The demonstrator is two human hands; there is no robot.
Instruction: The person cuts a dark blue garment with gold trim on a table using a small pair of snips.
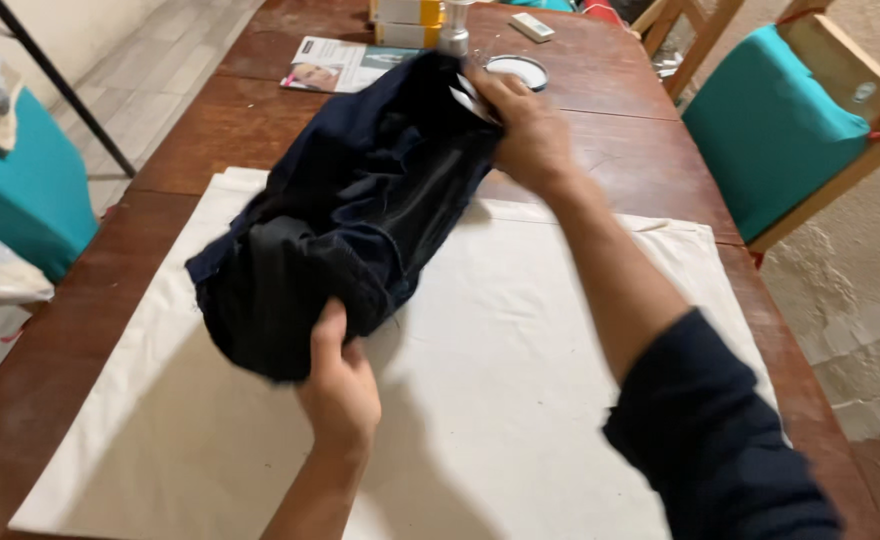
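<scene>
Head view: left hand grips the near end of a dark navy garment, thumb pressed on top; beyond its fingers, right hand pinches the far edge, lifted above a white cloth on the wooden table.

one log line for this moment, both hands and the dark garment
left hand: grips near end of dark navy garment | right hand: grips far end | garment: bunched, held over white cloth | surface: wooden table

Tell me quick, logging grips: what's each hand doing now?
Left hand: closed on the near end of the dark garment.
Right hand: closed on its far end.
</scene>
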